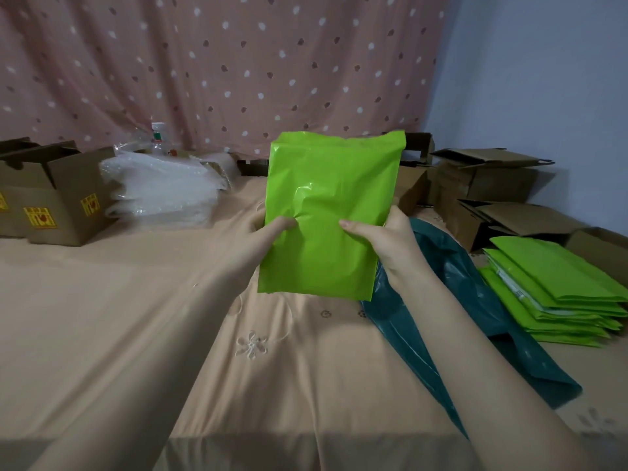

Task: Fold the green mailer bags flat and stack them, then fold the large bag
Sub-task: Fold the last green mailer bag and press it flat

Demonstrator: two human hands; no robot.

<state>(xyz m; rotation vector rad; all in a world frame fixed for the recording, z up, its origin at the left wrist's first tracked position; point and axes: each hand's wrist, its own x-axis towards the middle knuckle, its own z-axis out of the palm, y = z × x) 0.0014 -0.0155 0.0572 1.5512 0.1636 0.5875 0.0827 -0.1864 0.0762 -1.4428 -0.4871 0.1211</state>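
Both hands are up holding one green mailer bag [331, 212] upright in the air over the middle of the bed [119, 300], so it's not resting on anything. The left hand [258, 236] grips its left edge with the thumb pressed onto the front, and the right hand [384, 239] grips the right edge the same way, thumb on the front and the other fingers tucked behind. The bag looks puffy and a bit creased in the middle, top edge slightly ragged. Just below and right of the right hand, a large dark teal bag [475, 334] lies spread on the peach bedsheet, running down toward the near right part of the bed. Beside it at the right edge sits a stack of flat green mailer bags [557, 294], with something white poking out between a couple of layers. Behind that stack are some open cardboard boxes [486, 185] piled along the far right. Over on the far left there's another cardboard box [57, 202] with yellow and red stickers, print too small to read. Next to it is a heap of bubble wrap [163, 192] with a clear plastic bottle [158, 137] behind it, and a pink spotted curtain [217, 62] hangs across the back.
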